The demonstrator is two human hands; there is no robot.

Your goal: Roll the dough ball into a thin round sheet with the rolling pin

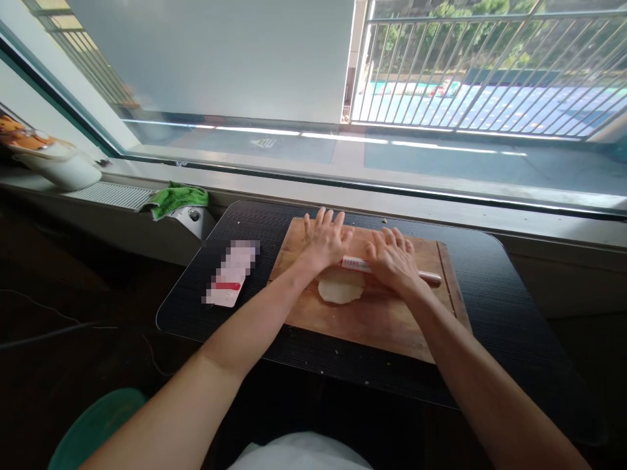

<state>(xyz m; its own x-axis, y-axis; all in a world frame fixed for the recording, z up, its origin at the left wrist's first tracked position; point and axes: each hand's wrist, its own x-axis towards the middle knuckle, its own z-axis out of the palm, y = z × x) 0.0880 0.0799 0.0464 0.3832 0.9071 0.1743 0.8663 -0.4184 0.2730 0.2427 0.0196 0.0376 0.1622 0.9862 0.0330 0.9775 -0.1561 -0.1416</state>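
Observation:
A rolling pin [356, 264] lies across a wooden cutting board [362, 329], its label showing between my hands. My left hand [326, 240] rests flat over the pin's left part, fingers stretched out and spread; that end is hidden beneath it. Over the right part lies my right hand [392, 258], its fingers also extended forward, with the bare wooden end sticking out past the wrist. A flat, pale round of dough [341, 288] sits on the board at the near side of the pin, its far edge against or under it.
The board lies on a black table [200, 320] below a window. A partly blurred pink package [230, 277] lies left of the board. Farther left are a green cloth [179, 198] and a white pot [63, 166] on a ledge. A green tub [95, 427] stands low at left.

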